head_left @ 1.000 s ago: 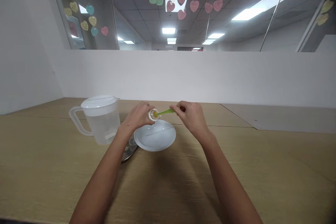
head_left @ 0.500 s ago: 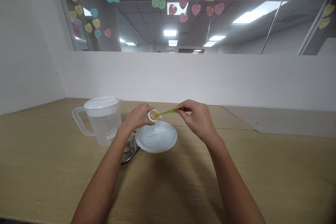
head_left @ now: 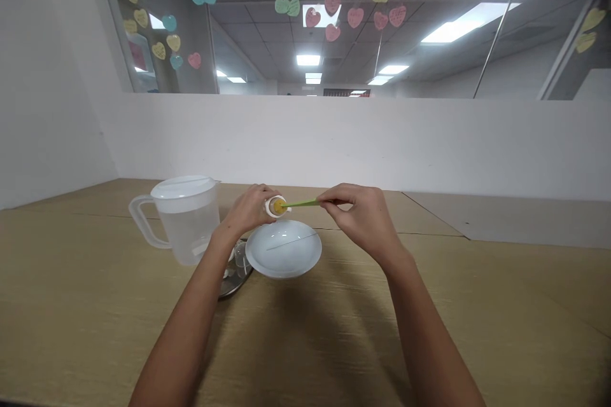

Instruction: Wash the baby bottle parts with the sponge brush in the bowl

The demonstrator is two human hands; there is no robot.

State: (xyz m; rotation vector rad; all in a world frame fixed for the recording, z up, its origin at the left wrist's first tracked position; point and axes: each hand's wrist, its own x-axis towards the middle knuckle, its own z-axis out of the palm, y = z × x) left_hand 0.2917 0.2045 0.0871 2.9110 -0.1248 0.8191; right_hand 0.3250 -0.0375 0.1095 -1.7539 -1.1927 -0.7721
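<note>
My left hand (head_left: 251, 208) is wrapped round a small white-rimmed bottle (head_left: 275, 206), tilted so that its mouth faces right and toward me. Something yellow shows inside the mouth. Between the thumb and fingers of my right hand (head_left: 356, 210) is a thin green stick-like tool (head_left: 301, 203), perhaps a small spoon. Its far end reaches into the bottle's mouth; that tip is hard to make out. Beneath the bottle sits a wide white bowl (head_left: 284, 251) with a thin dark line across it.
A lidded translucent pitcher (head_left: 186, 222) stands at the left, its handle pointing left. Partly hidden by my left forearm, a round metal tray (head_left: 236, 283) holds a clear cup (head_left: 242, 255). Behind the wooden table (head_left: 305, 343) rises a white wall (head_left: 305, 140) with a window above.
My right hand has shifted to the right and its grip is now farther back along the green tool. The bottle has moved slightly left, and more of the yellow inside shows.
</note>
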